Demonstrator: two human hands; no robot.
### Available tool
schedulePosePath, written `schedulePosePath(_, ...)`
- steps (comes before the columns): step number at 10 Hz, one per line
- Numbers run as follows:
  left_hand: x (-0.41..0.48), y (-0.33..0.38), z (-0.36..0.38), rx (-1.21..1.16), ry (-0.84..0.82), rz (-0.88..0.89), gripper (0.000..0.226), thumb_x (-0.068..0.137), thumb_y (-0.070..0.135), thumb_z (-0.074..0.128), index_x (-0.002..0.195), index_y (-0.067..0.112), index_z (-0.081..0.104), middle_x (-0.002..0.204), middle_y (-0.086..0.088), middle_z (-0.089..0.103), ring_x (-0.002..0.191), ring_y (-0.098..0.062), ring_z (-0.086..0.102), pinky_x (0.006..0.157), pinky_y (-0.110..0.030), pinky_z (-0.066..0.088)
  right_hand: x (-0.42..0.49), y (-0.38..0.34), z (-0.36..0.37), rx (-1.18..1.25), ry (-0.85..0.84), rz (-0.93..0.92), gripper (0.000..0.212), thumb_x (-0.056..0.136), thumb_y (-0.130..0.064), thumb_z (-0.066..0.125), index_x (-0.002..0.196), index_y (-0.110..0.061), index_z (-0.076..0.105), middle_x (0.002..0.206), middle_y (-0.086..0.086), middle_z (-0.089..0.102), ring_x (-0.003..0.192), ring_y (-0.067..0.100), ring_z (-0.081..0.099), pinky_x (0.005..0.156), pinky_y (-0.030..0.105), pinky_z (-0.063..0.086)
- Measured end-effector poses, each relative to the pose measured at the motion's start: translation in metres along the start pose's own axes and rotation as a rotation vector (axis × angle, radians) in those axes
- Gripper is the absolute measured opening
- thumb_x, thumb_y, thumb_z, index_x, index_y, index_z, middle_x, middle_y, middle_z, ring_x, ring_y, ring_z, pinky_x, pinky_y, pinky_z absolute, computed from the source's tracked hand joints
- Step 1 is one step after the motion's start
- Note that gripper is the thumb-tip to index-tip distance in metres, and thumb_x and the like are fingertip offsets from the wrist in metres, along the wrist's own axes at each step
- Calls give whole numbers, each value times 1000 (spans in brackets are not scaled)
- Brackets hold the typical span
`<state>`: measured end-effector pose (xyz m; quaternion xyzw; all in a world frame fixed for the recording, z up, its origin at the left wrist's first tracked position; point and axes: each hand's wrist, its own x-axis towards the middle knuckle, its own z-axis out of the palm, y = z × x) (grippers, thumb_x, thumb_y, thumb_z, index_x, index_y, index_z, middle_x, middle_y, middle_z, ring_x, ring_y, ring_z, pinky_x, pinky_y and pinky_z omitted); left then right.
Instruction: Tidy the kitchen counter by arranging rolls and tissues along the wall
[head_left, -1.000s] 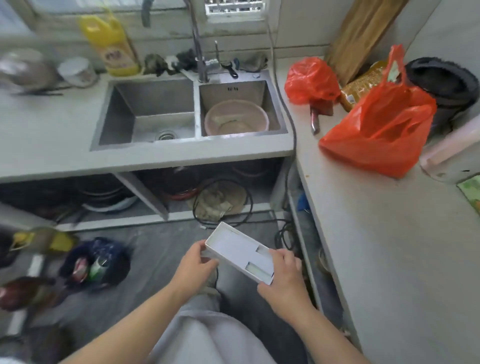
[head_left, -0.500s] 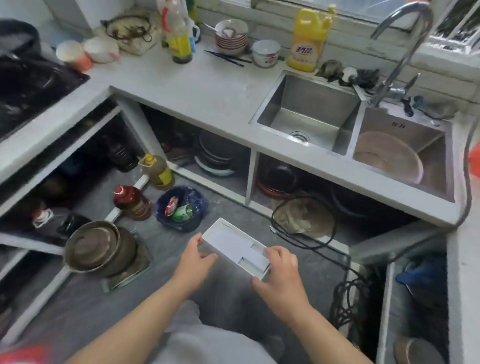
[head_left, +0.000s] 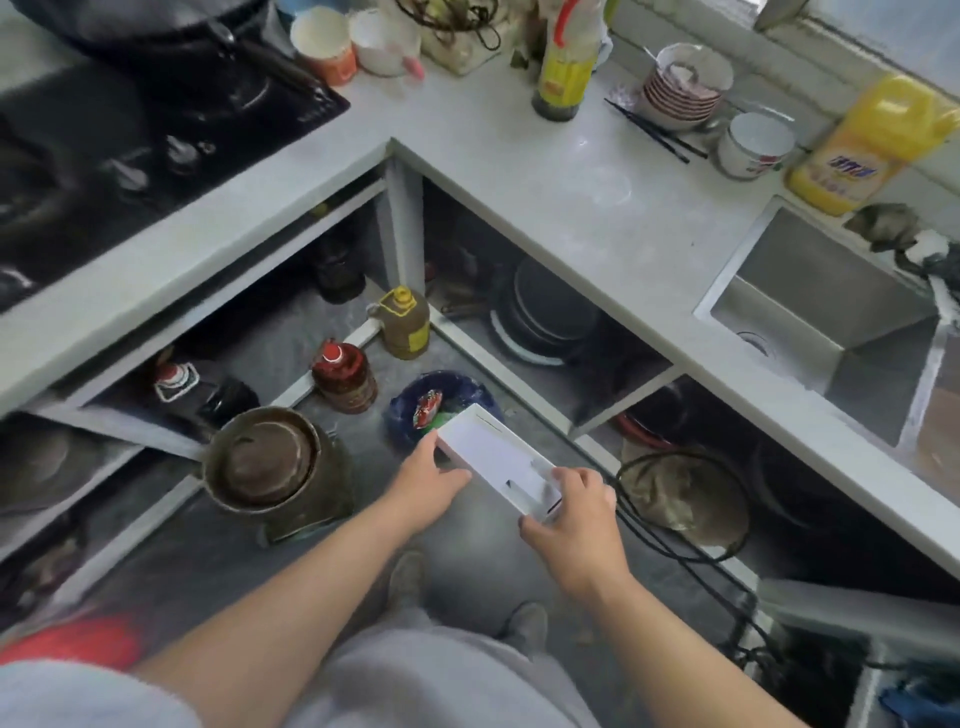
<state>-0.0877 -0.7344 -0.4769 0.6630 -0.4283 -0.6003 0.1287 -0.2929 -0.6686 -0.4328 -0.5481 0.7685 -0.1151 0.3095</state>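
Just below the centre of the frame, a box is held tilted over the floor, well short of the tabletop. Its far left corner is pinched by the left grip, and its near end is clasped by the right grip, whose fingers are curled over the edge. It is judged light, stiff and thin-walled, with smooth sides that may slip, so it is best taken at both short ends and not squeezed across the face with the cut-out.
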Motion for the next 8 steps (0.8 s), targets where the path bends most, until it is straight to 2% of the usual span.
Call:
schedulePosePath(1, 17, 7, -16, -35, 35, -9, 74, 81, 31, 69, 149, 29, 41, 144, 4, 56, 114, -12, 54, 88, -26, 45, 33, -16, 7, -47, -24, 21, 62, 74, -33, 69, 131, -19, 49, 114, -11, 36, 114, 13, 27, 89, 25, 32)
schedulePosePath(2, 35, 8, -27, -26, 91, -42, 77, 87, 25, 70, 156, 20, 34, 155, -2, 45, 127, -17, 50, 102, -30, 41, 70, -26, 15, -95, -73, 34, 65, 75, -34, 70, 134, -16, 49, 125, -1, 43, 120, 20, 31, 92, 29, 34)
schedulePosePath(3, 46, 13, -35, -1, 110, -74, 76, 91, 24, 68, 157, 21, 30, 158, -4, 41, 133, -21, 51, 110, -37, 42, 109, -33, 23, -112, -119, 44, 65, 77, -35, 71, 134, -13, 48, 129, 6, 44, 122, 27, 32, 97, 36, 37)
schedulePosePath(4, 56, 22, -40, 62, 124, -99, 73, 94, 28, 66, 157, 26, 29, 156, -6, 43, 131, -18, 53, 98, -28, 42, 151, -41, 33, -136, -153, 30, 59, 79, -35, 69, 130, -13, 49, 128, 9, 44, 121, 28, 31, 91, 37, 39)
schedulePosePath(5, 65, 34, -42, 115, 165, -135, 71, 94, 29, 65, 156, 25, 31, 153, -8, 46, 131, -17, 54, 96, -24, 40, 190, -52, 43, -171, -206, 9, 51, 83, -39, 68, 123, -12, 50, 128, 12, 44, 120, 31, 33, 88, 39, 41)
schedulePosePath(6, 79, 42, -44, 106, 200, -164, 69, 93, 30, 66, 154, 27, 34, 152, -6, 47, 129, -14, 55, 92, -22, 38, 226, -63, 59, -115, -260, 19, 51, 85, -39, 70, 122, -9, 50, 139, 14, 37, 127, 33, 34, 98, 43, 43)
schedulePosePath(7, 93, 41, -46, 85, 249, -182, 68, 91, 29, 67, 152, 26, 38, 150, -3, 49, 123, -10, 55, 95, -25, 43, 250, -65, 72, -105, -374, 7, 53, 85, -37, 70, 124, -7, 51, 141, 15, 38, 131, 35, 37, 104, 44, 42)
schedulePosePath(8, 103, 34, -44, 71, 280, -211, 63, 90, 27, 69, 148, 22, 45, 149, -3, 49, 128, -15, 54, 106, -36, 47, 252, -53, 79, -139, -490, -44, 49, 86, -36, 69, 124, -8, 54, 128, 14, 47, 122, 35, 46, 99, 42, 45)
